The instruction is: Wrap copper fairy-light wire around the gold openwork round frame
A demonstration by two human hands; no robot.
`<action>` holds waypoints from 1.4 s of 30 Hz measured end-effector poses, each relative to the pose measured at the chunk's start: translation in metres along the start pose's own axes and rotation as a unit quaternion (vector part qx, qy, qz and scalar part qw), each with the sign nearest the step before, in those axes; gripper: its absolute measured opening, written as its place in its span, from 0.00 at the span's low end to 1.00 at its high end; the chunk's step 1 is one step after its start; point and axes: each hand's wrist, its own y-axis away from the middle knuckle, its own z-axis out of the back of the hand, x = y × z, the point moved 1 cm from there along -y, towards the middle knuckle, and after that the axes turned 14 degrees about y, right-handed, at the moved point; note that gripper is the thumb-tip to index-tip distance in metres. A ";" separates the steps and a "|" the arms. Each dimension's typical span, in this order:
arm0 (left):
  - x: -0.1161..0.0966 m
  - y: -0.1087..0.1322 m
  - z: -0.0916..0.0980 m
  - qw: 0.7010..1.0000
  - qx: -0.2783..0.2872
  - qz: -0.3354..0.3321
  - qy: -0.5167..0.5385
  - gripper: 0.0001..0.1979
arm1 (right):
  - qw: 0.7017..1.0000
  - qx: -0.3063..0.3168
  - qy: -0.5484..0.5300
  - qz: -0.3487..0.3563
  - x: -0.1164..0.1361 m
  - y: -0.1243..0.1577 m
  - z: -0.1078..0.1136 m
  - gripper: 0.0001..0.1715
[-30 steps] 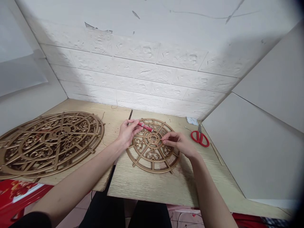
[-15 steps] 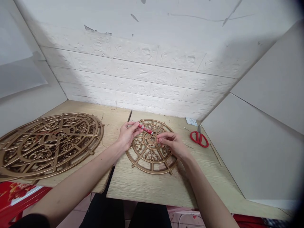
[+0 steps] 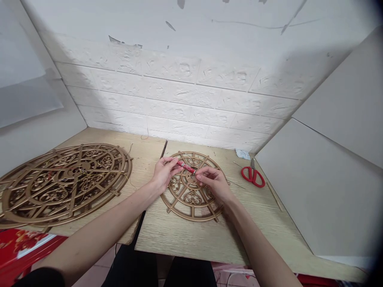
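Red tube (image 3: 186, 167): slim, tilted, raised just above the centre of the small gold fretwork disc (image 3: 191, 199). Left hand (image 3: 163, 175) is closed around the tube's far end, thumb and fingers clamped on it. Right hand (image 3: 214, 182) has its fingertips pinched tight at the tube's near tip; I cannot tell whether they clamp the tip itself or something finer. The disc lies flat on the right wooden board (image 3: 191, 239). Red-handled scissors (image 3: 253, 175) lie at 3 o'clock from the disc, well apart. A large gold fretwork disc (image 3: 62, 181) lies at 9 o'clock on the left board (image 3: 143, 153). White brick-pattern wall (image 3: 179, 95) at 12.
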 end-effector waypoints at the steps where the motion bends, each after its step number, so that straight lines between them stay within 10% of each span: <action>1: 0.000 0.000 0.000 1.000 -0.002 0.001 -0.001 0.08 | 1.000 -0.004 -0.005 0.001 0.000 0.000 0.000 0.09; 42: 0.002 0.002 -0.001 0.999 0.020 -0.013 -0.029 0.07 | 0.999 0.004 -0.029 0.015 -0.002 0.000 -0.005 0.12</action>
